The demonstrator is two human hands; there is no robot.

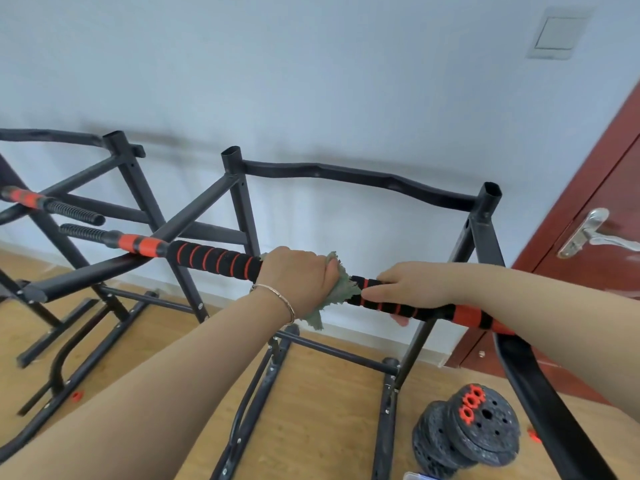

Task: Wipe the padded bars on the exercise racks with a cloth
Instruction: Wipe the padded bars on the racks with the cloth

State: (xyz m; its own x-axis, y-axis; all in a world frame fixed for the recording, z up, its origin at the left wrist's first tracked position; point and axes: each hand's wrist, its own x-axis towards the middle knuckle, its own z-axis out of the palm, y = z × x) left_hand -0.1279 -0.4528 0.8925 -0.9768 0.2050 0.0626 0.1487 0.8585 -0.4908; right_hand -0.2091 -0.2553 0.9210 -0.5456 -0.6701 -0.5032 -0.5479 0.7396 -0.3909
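Cloth [341, 289], green and bunched, was wrapped around one padded bar [214, 258], black foam wound with a red spiral stripe, as a person worked at two black steel racks against a white wall [311, 81]. The left hand [298, 277], one thin bracelet [277, 292] at its wrist, was closed tight over the cloth, clamping it round the bar near its middle, with a loose corner hanging below. Just beside it, the right hand [412, 285] lay over the same bar, fingers curled across the foam.

The bar ran slantwise across the nearer rack [239, 202], with red and black bands at both ends and a threaded tip [83, 232] pointing left. A second bar [31, 196] of the same kind lay at the farther rack [128, 174] on the left. Each rack carried one black top rail on the wall side, the nearer top rail [363, 176] wavy along its length.

On the wooden floor [329, 393] at lower right leaned a pile of grey weight plates [485, 441], their number unclear, with three red nuts [471, 401] clustered on top. Two more lay apart: one loose nut [76, 396] at left, another at far right. One red-brown door [606, 188] with one silver handle [588, 233] stood at right.
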